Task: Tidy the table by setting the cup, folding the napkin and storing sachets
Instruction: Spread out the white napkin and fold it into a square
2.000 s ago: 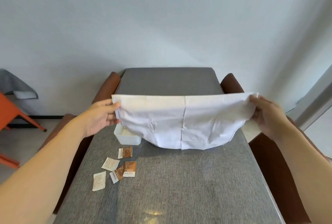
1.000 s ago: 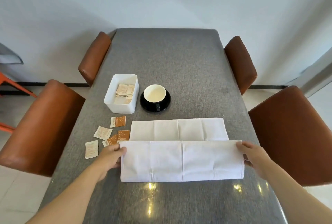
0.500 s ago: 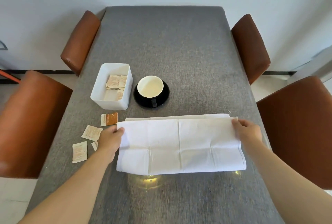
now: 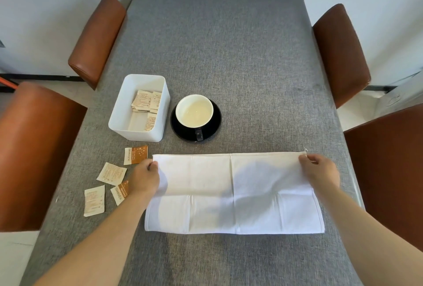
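Observation:
A white napkin point(image 4: 233, 194) lies flat on the grey table point(image 4: 217, 56), folded in half into a wide rectangle. My left hand point(image 4: 146, 179) pinches its far left corner and my right hand point(image 4: 320, 174) pinches its far right corner, both pressed to the table. Behind the napkin a white cup point(image 4: 194, 111) sits upright on a black saucer point(image 4: 215, 125). To the left stands a white box point(image 4: 139, 107) holding several sachets. Several loose sachets point(image 4: 112, 173) lie on the table left of my left hand, one orange sachet point(image 4: 136, 154) nearest the box.
Brown leather chairs flank the table: two on the left point(image 4: 96, 38) point(image 4: 34, 155) and two on the right point(image 4: 341, 52) point(image 4: 389, 166). A pale wall rises beyond the table's far end.
The napkin was held up in the air, then laid down and its near half folded over onto the far half. Both hands now hold the top edge down on the far corners.

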